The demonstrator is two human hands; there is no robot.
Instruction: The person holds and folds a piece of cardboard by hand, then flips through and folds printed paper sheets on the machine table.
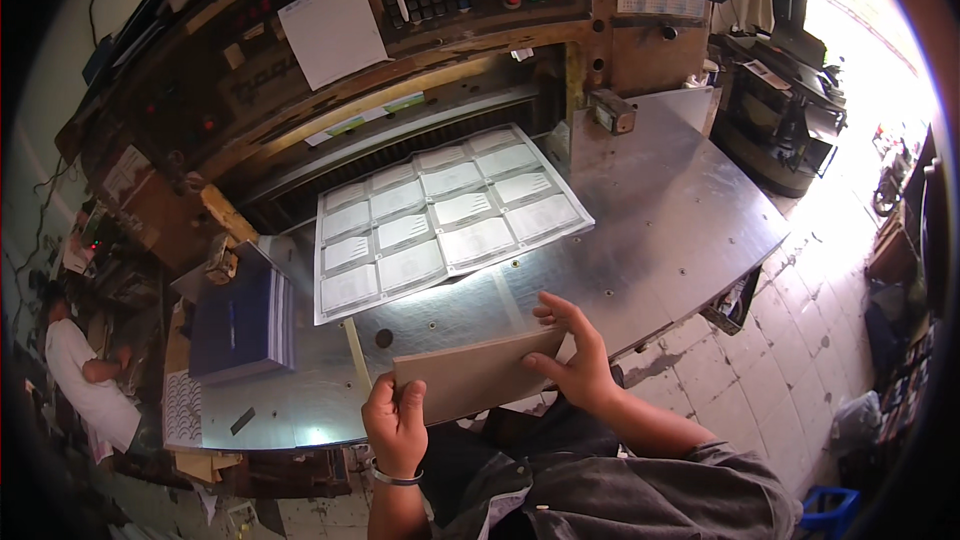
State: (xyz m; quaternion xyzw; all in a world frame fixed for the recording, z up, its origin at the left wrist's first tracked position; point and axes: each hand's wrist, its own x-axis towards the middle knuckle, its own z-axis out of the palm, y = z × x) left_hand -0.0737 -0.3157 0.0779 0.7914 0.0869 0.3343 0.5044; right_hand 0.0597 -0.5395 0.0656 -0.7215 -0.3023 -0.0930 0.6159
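Brown board (470,378) spans both hands: left fingers (378,402) grip one end, right fingers (563,312) are spread, thumb against the other (probably just steadying it). Printed sheet (465,242) lies on the desk (650,240) beyond the fingers, likely leaving handling room.

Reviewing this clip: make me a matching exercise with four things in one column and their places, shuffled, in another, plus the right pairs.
Things
1. Brown board
2. Sheet of printed panels
3. Dark blue stack
4. Plain white paper

Places
A. At the left end of the metal table
B. On the dark machine panel
C. Gripped by the left hand, with the right hand at its other end
D. On the middle of the metal table

Pairs: 1-C, 2-D, 3-A, 4-B
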